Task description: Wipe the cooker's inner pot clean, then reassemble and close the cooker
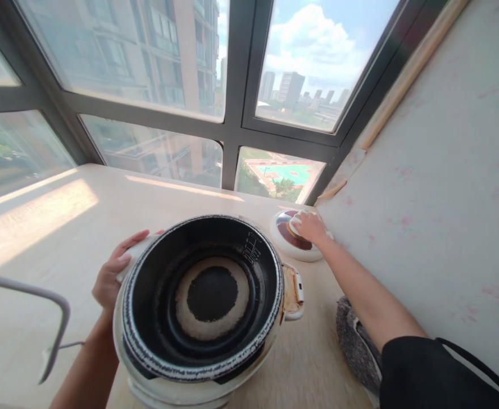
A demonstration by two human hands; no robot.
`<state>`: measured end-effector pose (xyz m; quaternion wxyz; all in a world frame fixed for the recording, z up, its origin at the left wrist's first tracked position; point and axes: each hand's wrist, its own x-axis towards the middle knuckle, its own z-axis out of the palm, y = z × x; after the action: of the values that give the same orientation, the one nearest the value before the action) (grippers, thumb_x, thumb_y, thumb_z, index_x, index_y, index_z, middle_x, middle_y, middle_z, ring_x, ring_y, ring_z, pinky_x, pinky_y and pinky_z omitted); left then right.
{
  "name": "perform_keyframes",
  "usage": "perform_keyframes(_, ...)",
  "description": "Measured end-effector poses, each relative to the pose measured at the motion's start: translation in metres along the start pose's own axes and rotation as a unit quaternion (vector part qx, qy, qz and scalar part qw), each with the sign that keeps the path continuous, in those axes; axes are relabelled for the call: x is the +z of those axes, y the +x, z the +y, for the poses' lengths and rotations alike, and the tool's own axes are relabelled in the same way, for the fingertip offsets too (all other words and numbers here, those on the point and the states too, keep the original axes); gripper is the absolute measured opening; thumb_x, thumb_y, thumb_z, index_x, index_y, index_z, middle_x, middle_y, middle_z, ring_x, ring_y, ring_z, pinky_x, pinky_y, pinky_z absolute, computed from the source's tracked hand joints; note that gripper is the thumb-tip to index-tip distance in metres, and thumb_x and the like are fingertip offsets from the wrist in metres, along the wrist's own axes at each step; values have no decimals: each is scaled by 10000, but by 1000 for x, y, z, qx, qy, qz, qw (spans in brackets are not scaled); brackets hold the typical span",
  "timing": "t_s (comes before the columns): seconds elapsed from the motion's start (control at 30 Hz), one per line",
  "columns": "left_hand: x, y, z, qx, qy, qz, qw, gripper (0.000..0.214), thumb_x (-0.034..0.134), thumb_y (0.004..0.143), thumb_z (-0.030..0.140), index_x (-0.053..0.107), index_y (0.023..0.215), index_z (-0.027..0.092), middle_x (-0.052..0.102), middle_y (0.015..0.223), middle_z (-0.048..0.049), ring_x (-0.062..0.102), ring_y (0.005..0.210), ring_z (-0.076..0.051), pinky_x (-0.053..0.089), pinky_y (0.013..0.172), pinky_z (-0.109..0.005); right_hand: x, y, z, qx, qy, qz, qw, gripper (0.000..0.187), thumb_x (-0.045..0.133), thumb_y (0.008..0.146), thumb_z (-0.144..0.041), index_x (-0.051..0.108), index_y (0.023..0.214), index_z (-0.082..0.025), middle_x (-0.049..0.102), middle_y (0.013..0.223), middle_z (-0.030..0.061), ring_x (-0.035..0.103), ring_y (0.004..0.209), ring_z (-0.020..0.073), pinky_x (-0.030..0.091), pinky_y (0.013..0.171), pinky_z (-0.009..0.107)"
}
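Note:
A white electric pressure cooker [124, 341] stands in front of me without its lid. Its dark inner pot [213, 292] shows a pale worn ring on the bottom and a chipped rim. My left hand [115, 267] grips the cooker's left side handle [136, 255], fingers wrapped round it. Off to the right, the round lid [286, 244], white with a reddish-brown top, rests on the light surface near the wall. My right hand [309, 225] is closed round the knob of this lid.
Grey-framed windows [232, 108] rise behind the pale ledge [156, 199]. A papered wall [437, 204] bounds the right. At left a grey curved bar [40, 292] juts in. A dark grey fuzzy item [356, 341] lies beneath my right arm.

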<state>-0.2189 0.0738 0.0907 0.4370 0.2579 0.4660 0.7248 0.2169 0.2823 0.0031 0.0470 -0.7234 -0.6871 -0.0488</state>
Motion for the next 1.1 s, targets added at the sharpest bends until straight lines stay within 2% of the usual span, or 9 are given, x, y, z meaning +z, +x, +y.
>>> perform_keyframes(0.23, -7, 2, -1, -26, 33, -2, 999, 424, 593, 680, 342, 760, 1062, 267, 778, 1079, -22, 580, 1270, -425, 501, 1051, -616, -8, -1, 3, -11, -14, -4, 1000, 445, 557, 978, -489, 617, 1250, -142, 613, 1277, 209, 565, 1203, 288, 406, 999, 354)
perform_keyframes(0.43, -3, 4, -6, 5, -22, 0, 1000, 393, 606, 627, 336, 739, 976, 213, 782, 995, -68, 651, 1144, -397, 534, 989, -566, -43, -19, 3, -27, 22, 4, 999, 392, 549, 984, -442, 665, 1236, -166, 682, 1201, 143, 587, 1158, 232, 416, 928, 282)
perform_keyframes(0.63, -5, 6, -7, 4, -66, -32, 997, 456, 650, 562, 339, 708, 977, 158, 773, 890, -83, 712, 959, -328, 567, 910, -449, -101, -42, 2, -23, 31, 36, 999, 456, 461, 1000, -504, 708, 1144, -150, 712, 1158, 173, 629, 1094, 267, 436, 857, 311)
perform_keyframes(0.83, -11, 10, -10, 14, -66, -70, 995, 462, 657, 570, 336, 700, 1003, 179, 756, 861, -53, 715, 916, -283, 580, 818, -368, -179, -67, -16, 41, 66, 73, 994, 535, 453, 943, -585, 721, 1048, -135, 728, 1121, 199, 673, 1026, 314, 450, 767, 334)
perform_keyframes(0.93, -12, 11, -10, 18, -68, -78, 994, 473, 664, 560, 344, 697, 1002, 180, 749, 829, -36, 716, 867, -260, 568, 767, -329, -223, -83, -32, 61, 85, 85, 991, 518, 489, 911, -583, 717, 1009, -128, 738, 1077, 195, 680, 971, 300, 444, 725, 318)
perform_keyframes(1.1, -14, 14, -12, 26, -64, -93, 993, 508, 675, 555, 365, 676, 1022, 165, 741, 825, -36, 688, 766, -218, 534, 735, -304, -285, -120, -61, 27, 125, 63, 990, 468, 506, 907, -565, 687, 836, -139, 718, 834, 137, 653, 763, 233, 400, 628, 297)
